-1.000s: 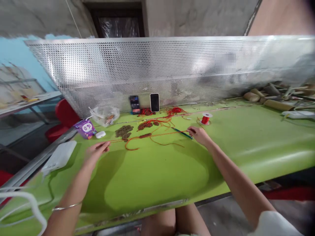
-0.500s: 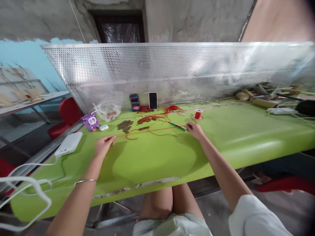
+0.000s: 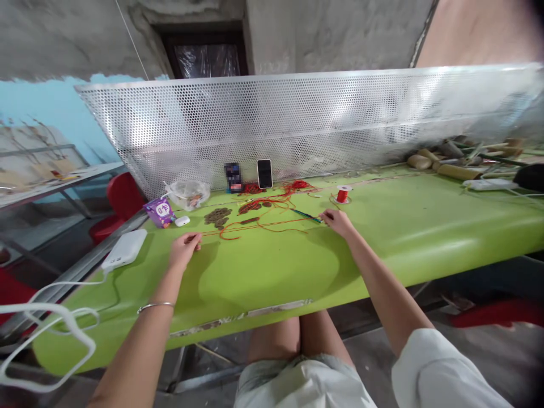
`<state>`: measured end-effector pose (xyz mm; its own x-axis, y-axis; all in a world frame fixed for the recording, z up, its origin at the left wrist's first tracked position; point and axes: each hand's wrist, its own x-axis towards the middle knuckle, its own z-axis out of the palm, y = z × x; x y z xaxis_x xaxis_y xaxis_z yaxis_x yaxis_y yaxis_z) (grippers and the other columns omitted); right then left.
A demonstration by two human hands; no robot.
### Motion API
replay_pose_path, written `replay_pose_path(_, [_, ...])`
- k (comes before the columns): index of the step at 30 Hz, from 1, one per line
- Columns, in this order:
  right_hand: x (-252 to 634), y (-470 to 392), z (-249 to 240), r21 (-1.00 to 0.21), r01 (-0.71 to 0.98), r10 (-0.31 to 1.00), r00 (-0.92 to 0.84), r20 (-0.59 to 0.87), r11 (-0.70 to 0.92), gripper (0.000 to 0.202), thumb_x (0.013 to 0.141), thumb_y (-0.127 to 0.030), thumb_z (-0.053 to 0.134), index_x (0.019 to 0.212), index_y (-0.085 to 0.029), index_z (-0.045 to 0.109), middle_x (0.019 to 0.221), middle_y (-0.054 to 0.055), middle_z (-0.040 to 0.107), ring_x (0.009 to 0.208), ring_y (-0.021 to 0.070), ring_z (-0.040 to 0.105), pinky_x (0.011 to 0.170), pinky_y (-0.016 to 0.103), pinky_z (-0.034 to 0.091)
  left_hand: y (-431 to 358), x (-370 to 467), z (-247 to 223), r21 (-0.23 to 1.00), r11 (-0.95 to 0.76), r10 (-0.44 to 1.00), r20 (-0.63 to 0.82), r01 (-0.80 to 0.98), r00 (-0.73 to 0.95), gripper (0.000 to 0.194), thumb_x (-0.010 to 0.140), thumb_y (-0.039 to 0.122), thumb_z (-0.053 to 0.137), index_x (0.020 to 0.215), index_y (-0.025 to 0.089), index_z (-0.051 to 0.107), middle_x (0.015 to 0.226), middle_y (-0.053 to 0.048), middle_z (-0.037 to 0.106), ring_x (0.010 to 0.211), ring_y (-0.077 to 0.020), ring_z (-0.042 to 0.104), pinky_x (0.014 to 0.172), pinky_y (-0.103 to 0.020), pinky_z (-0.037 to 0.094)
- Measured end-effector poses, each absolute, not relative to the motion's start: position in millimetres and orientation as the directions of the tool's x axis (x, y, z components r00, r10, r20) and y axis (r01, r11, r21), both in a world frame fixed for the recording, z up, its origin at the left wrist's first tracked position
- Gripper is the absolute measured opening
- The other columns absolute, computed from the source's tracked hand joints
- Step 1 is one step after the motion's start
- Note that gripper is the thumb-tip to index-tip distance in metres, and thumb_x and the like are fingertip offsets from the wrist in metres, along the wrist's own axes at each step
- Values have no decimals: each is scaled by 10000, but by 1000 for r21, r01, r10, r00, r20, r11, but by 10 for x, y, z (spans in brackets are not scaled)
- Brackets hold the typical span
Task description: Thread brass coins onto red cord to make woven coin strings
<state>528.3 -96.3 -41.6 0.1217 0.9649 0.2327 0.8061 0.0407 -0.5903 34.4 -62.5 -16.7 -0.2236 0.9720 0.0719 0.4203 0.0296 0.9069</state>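
A doubled length of thin red cord [image 3: 280,223] stretches taut above the green tabletop. My left hand [image 3: 186,247] pinches one end, and my right hand [image 3: 336,221] pinches the other. Just beyond the cord lie a pile of dark coin-like discs [image 3: 217,216] and a short strung row of discs [image 3: 250,220] with loose cord tails. Close to my right fingers rests a slim dark green tool [image 3: 306,215], its kind unclear. Behind that hand stands a spool of red cord [image 3: 342,195]. More red cords [image 3: 276,199] lie tangled farther back.
At left are a white power bank [image 3: 124,249] with cables, a purple packet [image 3: 160,212], a white earbud case [image 3: 182,221] and a clear plastic bag [image 3: 187,195]. A phone [image 3: 264,174] leans against the perforated metal panel [image 3: 340,124]. Bamboo pieces [image 3: 459,171] lie far right.
Both hands keep hold of the stretched cord, in nearly the same place over the table. The view has shifted slightly.
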Motion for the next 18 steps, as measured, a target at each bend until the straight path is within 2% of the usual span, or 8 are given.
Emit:
replay_pose_path(8, [5301, -951, -425, -576, 816, 957, 130, 260, 46, 249, 940, -328, 530, 1094, -142, 588, 1060, 65, 612, 877, 171, 618, 761, 346, 539, -618, 367, -152, 909, 28, 971, 74, 415, -227, 299, 913, 302, 584, 1172, 154, 554, 1159, -88, 592, 959, -224, 621, 801, -418, 541])
replay_pose_path(18, [5320, -932, -458, -561, 826, 956, 117, 268, 56, 241, 939, -331, 532, 1069, -139, 596, 1032, 58, 618, 853, 165, 620, 742, 332, 541, -618, 355, -157, 905, 25, 972, 78, 425, -224, 263, 913, 292, 586, 1130, 143, 571, 1091, -76, 616, 890, -199, 635, 749, -380, 555])
